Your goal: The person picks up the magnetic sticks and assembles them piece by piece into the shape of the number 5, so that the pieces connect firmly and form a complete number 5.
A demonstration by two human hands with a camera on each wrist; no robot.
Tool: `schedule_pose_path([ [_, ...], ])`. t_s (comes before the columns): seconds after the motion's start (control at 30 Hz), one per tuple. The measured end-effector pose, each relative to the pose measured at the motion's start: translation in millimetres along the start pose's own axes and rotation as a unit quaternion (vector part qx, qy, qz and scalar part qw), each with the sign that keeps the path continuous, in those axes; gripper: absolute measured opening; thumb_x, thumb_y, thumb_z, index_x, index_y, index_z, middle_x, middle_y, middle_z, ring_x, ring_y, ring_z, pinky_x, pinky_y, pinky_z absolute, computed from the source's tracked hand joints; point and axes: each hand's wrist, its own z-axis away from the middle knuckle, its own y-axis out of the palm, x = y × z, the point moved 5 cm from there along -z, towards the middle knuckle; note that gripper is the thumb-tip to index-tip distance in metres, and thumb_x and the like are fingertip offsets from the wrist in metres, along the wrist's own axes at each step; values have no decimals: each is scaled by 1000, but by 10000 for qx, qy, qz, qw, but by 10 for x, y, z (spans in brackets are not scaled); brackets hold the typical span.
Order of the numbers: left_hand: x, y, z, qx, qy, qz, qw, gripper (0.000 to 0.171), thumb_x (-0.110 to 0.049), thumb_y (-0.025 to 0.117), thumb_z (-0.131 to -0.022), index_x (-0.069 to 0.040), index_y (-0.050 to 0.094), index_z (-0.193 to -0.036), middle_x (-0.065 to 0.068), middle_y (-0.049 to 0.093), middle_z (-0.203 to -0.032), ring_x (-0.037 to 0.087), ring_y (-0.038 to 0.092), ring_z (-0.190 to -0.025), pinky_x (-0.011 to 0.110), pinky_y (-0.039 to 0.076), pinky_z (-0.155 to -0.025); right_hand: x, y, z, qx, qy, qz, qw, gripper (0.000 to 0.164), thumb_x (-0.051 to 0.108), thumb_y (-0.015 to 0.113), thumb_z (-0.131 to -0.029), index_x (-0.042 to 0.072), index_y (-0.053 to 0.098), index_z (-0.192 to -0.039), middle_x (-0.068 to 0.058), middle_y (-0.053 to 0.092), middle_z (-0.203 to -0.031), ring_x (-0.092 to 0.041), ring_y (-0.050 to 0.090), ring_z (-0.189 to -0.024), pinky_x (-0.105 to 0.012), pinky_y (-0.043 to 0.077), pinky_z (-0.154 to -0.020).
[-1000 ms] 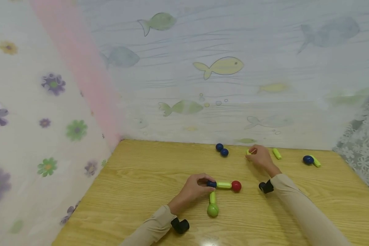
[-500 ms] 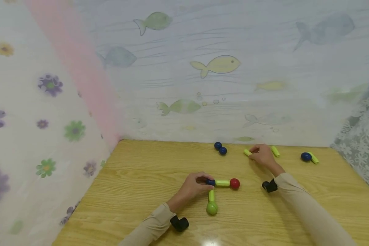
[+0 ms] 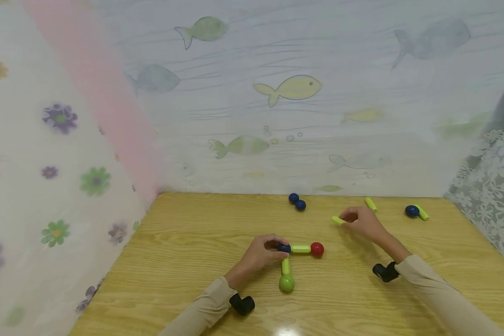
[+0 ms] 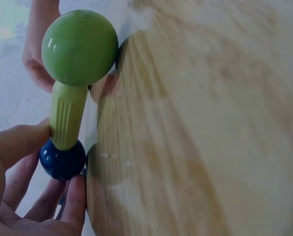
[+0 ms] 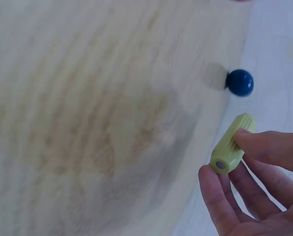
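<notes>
My left hand [image 3: 258, 254] pinches a dark blue ball [image 4: 63, 160] at the corner of an L-shaped piece lying on the table. From that ball one yellow-green rod [image 3: 300, 249] runs right to a red ball [image 3: 317, 249]. A second yellow-green rod [image 4: 68, 115] leads toward the near edge and ends in a green ball [image 3: 287, 283]. Farther right, my right hand [image 3: 366, 225] holds a loose yellow-green rod [image 5: 232, 143] between thumb and fingers. A grey disc shows in the rod's end in the right wrist view.
Two dark blue balls [image 3: 297, 201] touch near the table's back edge. A yellow-green rod [image 3: 371, 204] lies behind my right hand. At the far right another blue ball [image 3: 412, 211] sits against a rod [image 3: 422, 213]. A fish-patterned wall [image 3: 235, 172] rises behind the table [image 3: 201, 219].
My right hand has picked up the rod and drawn it back from the table's far edge, toward me. My left hand keeps its hold on the blue ball. The head view has shifted slightly.
</notes>
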Motion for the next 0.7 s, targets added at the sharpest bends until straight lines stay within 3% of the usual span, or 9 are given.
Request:
schedule_pose_path([
  [0.23,10,-10,-31,27,-85,-130,9999,22,-3,71,-84,2,68,-105,18,63,-108,35,60,-100,25,50,-78,167,-5,235,130,-288,57,9995,12,6,71,-84,1,70,-95,-7,67,-89,-21,63,-79,-31,53,-67],
  [0.53,281,-23,-153,-48,-25,-194,9998,22,-8,75,-81,-6,70,-102,8,66,-102,20,62,-92,24,50,-78,368,77,501,425,-441,-283,9977,11,8,70,-85,4,69,-95,-3,66,-90,-15,62,-79,-25,53,-64],
  [0.7,244,-20,-138,26,0,-102,9999,22,-9,75,-82,-4,70,-103,11,66,-102,20,62,-91,23,50,-76,427,164,607,555,-531,-483,9959,10,5,70,-84,5,69,-95,-3,66,-89,-11,61,-78,-26,54,-63],
])
